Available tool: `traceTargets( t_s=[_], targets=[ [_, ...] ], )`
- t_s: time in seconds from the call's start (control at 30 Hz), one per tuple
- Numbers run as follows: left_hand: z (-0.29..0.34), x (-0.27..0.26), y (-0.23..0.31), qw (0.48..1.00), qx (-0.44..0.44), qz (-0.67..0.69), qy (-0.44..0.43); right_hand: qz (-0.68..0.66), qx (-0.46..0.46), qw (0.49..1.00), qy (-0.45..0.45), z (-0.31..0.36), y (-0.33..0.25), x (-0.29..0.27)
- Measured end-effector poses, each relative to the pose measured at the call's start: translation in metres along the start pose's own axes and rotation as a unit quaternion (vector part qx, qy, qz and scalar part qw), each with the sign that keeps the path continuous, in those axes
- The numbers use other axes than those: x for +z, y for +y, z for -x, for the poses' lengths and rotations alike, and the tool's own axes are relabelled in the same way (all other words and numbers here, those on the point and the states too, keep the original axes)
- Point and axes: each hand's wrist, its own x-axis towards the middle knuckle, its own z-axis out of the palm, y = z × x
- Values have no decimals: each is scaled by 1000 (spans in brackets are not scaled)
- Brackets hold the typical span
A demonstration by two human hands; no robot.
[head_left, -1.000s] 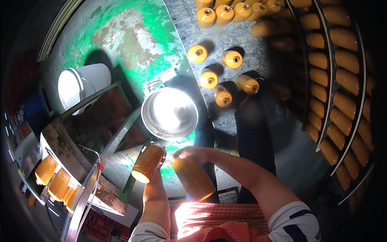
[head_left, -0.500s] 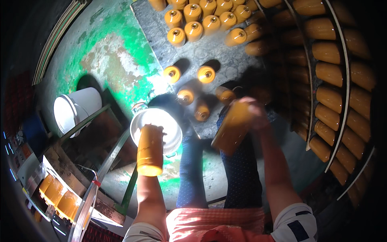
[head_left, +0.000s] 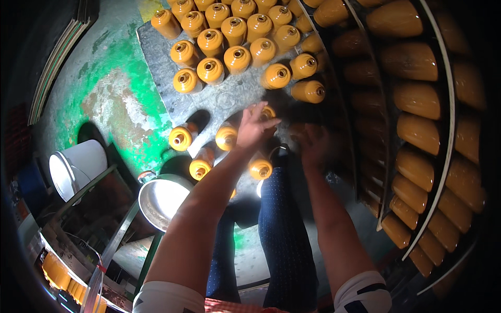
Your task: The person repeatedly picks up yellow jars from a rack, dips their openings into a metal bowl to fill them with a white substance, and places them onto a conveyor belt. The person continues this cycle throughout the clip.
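My left hand (head_left: 253, 126) reaches forward with its fingers apart. Just beyond its fingertips stands an orange-brown glazed bottle (head_left: 269, 111), partly hidden by the hand; whether they touch is unclear. To the right, in shadow, my right hand (head_left: 313, 142) is stretched out with its fingers loosely spread and nothing visible in them. Other bottles of the same kind stand close by: one at the left (head_left: 180, 138), one beside my left wrist (head_left: 226, 137), another near my forearm (head_left: 200, 168) and one by my knee (head_left: 260, 168).
Rows of similar bottles (head_left: 210, 70) stand on the grey slab at the far side. Curved racks of orange-brown pieces (head_left: 415, 101) rise at the right. A metal basin (head_left: 148, 204), a white bucket (head_left: 88, 163) and a metal frame (head_left: 117, 225) are on the left.
Both hands have moved forward, and the bottles they held are out of them. My left hand has left the white basin. The view has shifted, showing more of the far rows.
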Motion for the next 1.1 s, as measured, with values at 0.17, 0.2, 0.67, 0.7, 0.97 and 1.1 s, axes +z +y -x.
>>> traceTargets(
  t_s=[0.17, 0.2, 0.67, 0.7, 0.97, 1.1],
  targets=[
    [15, 31, -38, 997, -24, -43, -64, 136, 2, 989, -59, 14, 24, 8],
    [19, 28, -38, 996, -20, -44, -74, 134, 3, 988, -72, 18, 24, 6],
    [-140, 58, -23, 994, 10, -112, -12, 239, -219, 944, -57, -143, -17, 21],
    [-139, 61, -30, 994, 14, -109, -17, 215, -227, 948, -55, -147, -13, 27],
    [-133, 45, -38, 998, -23, -11, -64, -42, -72, 993, -80, -135, 9, 19],
    [-90, -30, -9, 999, 18, -28, -15, 26, -80, 995, -43, -105, -14, -46]
  ],
)
